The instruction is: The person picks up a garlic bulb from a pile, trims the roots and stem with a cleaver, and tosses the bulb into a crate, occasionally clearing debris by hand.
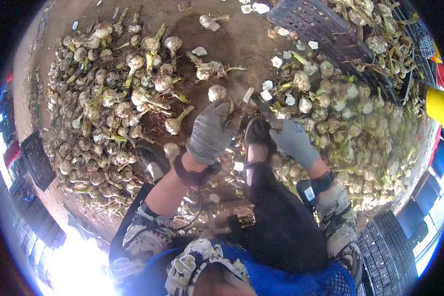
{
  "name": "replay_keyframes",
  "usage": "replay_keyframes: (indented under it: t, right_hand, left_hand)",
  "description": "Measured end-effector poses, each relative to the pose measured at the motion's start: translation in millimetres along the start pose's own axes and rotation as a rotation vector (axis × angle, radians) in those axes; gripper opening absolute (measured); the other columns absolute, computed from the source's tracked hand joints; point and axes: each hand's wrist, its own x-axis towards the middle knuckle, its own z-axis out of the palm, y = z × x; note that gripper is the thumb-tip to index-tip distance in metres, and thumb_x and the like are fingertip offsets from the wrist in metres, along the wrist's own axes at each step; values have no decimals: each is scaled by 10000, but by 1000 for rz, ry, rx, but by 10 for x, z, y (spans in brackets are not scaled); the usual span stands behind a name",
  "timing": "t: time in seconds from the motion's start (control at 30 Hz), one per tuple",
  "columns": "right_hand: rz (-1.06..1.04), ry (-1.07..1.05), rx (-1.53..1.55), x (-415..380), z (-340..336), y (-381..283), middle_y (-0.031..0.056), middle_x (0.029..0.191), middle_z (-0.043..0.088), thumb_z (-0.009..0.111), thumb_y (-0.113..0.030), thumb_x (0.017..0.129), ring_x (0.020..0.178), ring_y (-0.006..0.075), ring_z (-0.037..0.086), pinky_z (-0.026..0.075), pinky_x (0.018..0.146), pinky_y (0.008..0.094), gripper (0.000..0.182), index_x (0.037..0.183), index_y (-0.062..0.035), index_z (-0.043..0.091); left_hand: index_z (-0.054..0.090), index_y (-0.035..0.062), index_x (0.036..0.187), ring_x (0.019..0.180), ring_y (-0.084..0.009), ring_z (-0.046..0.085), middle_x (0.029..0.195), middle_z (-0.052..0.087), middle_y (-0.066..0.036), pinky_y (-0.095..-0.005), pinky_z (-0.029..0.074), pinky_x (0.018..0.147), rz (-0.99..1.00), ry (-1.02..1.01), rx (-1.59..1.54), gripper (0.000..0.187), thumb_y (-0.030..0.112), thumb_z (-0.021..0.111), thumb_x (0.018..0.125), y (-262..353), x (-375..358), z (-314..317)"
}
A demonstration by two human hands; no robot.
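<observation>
My left hand (209,132), in a grey glove, is closed around a garlic bulb (230,112) whose roots stick out past the fingers. My right hand (295,143), also gloved in grey, grips a cutting tool (259,104) whose blade end reaches up to the bulb. Both hands meet above my feet, over the dirt floor. The glove hides most of the bulb. A loose garlic bulb (217,92) lies just beyond my left hand.
A big heap of stalked garlic (108,113) covers the floor at left and another heap (360,128) at right. Black plastic crates stand at top right (320,24) and far left (36,160). My dark shoes (153,158) rest on the floor. White skins litter the dirt.
</observation>
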Motion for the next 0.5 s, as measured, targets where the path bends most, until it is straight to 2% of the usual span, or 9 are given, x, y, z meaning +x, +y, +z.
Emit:
replay_keyframes:
  t: [0.03,0.13,0.23,0.27,0.37,0.4,0.5]
  right_hand:
    - [24,-6,28,17,-36,-56,188,738,612,566,-307,796,696,382,592,483,641,455,308,870,-9,576]
    - [137,-34,134,66,-189,-228,193,761,617,566,-324,800,721,392,592,483,668,449,339,913,-5,585]
    - [264,-69,223,143,-260,-320,201,805,619,573,-342,801,751,386,592,483,686,433,371,936,3,585]
    - [269,-70,205,154,-263,-324,203,819,617,577,-346,800,763,383,591,482,691,429,374,938,1,585]
    - [213,-14,214,196,-304,-395,204,848,611,590,-342,795,786,373,588,477,686,418,363,936,-8,590]
    - [184,14,227,212,-334,-436,203,856,610,594,-338,794,792,370,587,475,681,415,356,935,-11,593]
    - [106,41,297,248,-447,-548,191,820,598,593,-300,795,760,376,580,465,654,424,300,892,-16,593]
  left_hand:
    - [595,6,1016,819,-186,588,919,607,-88,-277,470,737,23,0,-25,269,127,646,782,-53,-10,16]
    - [568,19,1083,871,-165,578,1017,599,-64,-274,468,769,-147,32,-429,316,142,643,802,-85,-42,64]
    - [537,29,1144,908,-140,574,1075,589,-48,-270,473,783,-355,-17,-1013,341,128,620,828,20,-11,-7]
    - [565,69,1054,783,-96,586,906,611,-12,-237,493,627,-413,-68,-1107,187,68,566,867,123,36,-67]
    - [505,48,1194,937,-157,597,1047,609,-47,-285,499,799,-621,-20,-1160,346,114,579,863,18,34,-36]
    - [533,70,1151,910,-179,611,1020,616,-50,-311,516,782,-557,-1,-1397,299,139,579,864,-53,13,21]
    - [548,88,1110,867,-192,622,986,619,-58,-342,531,753,-701,-64,-1512,248,136,566,868,-99,-5,-7]
